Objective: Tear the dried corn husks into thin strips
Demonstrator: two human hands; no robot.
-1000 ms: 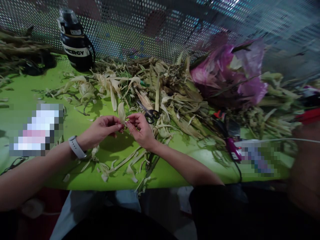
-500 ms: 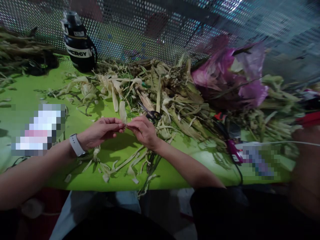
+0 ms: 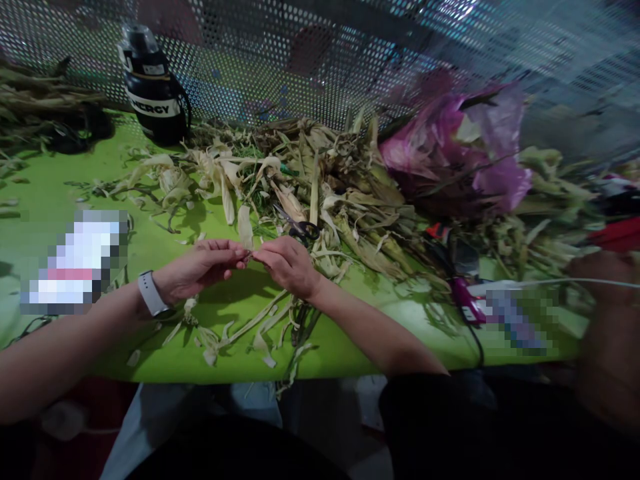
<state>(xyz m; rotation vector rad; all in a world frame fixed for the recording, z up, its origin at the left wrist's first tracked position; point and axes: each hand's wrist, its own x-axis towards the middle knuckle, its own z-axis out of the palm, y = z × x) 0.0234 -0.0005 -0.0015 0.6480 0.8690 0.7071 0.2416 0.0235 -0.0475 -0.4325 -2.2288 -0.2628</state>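
Observation:
My left hand (image 3: 203, 268), with a white watch at the wrist, and my right hand (image 3: 287, 265) meet fingertip to fingertip above the green table (image 3: 60, 180). Both pinch the base of a pale dried husk strip (image 3: 245, 230) that stands up between them. Black-handled scissors (image 3: 300, 228) lie just behind my right hand. A heap of dried husks and stems (image 3: 325, 187) spreads across the table beyond my hands. Loose husk scraps (image 3: 240, 330) lie under my wrists near the front edge.
A black bottle (image 3: 153, 87) stands at the back left against a perforated metal screen (image 3: 300, 53). Purple plastic wrap (image 3: 450, 147) lies over more stems on the right. A pink tool with a cord (image 3: 465, 300) rests on the right. Another person's arm (image 3: 607, 333) is at the far right.
My hands have sunk slightly toward the table and drawn closer together, still pinching the husk strip. The view has shifted a little.

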